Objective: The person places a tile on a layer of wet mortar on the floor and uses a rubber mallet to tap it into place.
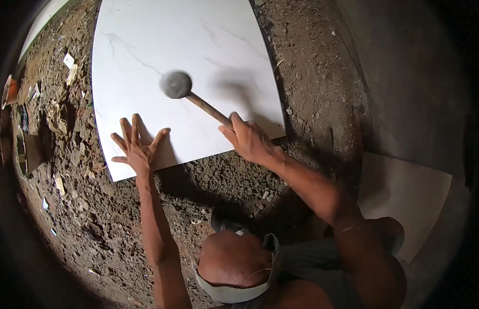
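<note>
A large white tile (146, 46) with faint grey veining lies on rough soil in front of me. My left hand (139, 149) is pressed flat on its near left corner, fingers spread wide. In my right hand (249, 140) is a rubber mallet (211, 109), gripped by its wooden handle. The mallet's dark round head (176, 84) is slightly blurred and hangs over the middle of the tile, with a shadow to its right. Whether the head touches the surface I cannot tell.
Loose, lumpy soil (213, 183) surrounds the tile, with scraps of litter and crumpled paper (59, 116) on the left. At the lower right, a pale flat panel (404, 190) rests near my right arm. A dark wall-like surface (409, 77) runs along the right side.
</note>
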Demonstrator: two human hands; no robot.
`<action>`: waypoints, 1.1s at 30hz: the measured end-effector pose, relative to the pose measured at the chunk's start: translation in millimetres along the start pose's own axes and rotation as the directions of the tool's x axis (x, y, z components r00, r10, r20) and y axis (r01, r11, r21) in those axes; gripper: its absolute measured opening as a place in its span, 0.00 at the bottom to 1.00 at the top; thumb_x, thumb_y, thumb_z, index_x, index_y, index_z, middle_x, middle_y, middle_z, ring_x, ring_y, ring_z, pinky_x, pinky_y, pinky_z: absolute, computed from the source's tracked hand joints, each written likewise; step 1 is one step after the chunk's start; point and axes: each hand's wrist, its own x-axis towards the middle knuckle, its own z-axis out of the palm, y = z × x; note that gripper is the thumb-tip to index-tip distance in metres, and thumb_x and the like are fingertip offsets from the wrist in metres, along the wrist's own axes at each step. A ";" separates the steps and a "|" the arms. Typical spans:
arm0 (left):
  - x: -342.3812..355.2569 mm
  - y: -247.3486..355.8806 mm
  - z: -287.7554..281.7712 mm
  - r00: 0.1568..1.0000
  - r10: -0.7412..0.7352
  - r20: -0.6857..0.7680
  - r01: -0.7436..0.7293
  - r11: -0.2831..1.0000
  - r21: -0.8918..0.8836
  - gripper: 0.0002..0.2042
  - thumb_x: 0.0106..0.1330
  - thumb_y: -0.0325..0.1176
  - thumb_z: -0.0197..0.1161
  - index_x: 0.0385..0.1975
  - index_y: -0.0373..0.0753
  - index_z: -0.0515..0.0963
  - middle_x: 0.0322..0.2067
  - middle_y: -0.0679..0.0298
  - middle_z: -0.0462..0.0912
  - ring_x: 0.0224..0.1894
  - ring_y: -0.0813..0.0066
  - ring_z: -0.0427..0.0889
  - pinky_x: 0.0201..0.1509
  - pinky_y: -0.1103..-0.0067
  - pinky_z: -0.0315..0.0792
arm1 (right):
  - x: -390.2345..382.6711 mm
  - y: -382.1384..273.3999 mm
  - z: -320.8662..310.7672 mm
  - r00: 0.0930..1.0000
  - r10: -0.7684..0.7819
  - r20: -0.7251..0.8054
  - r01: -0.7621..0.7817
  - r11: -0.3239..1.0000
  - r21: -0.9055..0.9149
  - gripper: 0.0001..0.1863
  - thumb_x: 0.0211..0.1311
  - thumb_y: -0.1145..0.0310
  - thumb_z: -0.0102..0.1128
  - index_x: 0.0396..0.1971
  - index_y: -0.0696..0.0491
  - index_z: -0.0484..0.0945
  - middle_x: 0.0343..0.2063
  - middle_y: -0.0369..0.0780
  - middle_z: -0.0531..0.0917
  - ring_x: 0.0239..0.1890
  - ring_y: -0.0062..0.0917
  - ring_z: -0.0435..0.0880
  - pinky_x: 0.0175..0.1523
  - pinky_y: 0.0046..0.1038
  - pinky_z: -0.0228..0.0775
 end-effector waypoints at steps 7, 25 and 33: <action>-2.1 10.2 -7.4 0.998 -0.040 0.054 0.040 0.999 -0.004 0.52 0.40 0.75 0.66 0.71 0.68 0.56 0.75 0.72 0.45 0.76 0.46 0.31 0.62 0.26 0.23 | 13.1 -32.6 -23.8 0.998 0.045 -0.045 -0.032 0.970 0.242 0.18 0.70 0.58 0.56 0.31 0.59 0.67 0.11 0.48 0.73 0.16 0.46 0.80 0.19 0.39 0.67; 1.8 12.1 -9.3 0.995 -0.070 0.071 0.069 0.997 0.015 0.54 0.39 0.78 0.64 0.71 0.66 0.57 0.75 0.72 0.45 0.77 0.49 0.31 0.63 0.27 0.24 | 20.4 -38.8 -16.9 0.996 0.014 0.089 -0.032 0.977 0.210 0.19 0.71 0.59 0.55 0.33 0.62 0.67 0.09 0.47 0.71 0.13 0.45 0.76 0.18 0.40 0.64; -3.8 -0.1 -6.6 0.989 -0.110 0.098 0.103 0.992 0.068 0.53 0.40 0.81 0.58 0.71 0.66 0.57 0.76 0.69 0.44 0.76 0.47 0.32 0.63 0.27 0.23 | 34.4 -50.5 -11.3 0.889 0.267 0.372 -0.326 0.939 0.107 0.21 0.71 0.53 0.53 0.36 0.60 0.71 0.17 0.51 0.78 0.24 0.50 0.82 0.28 0.44 0.69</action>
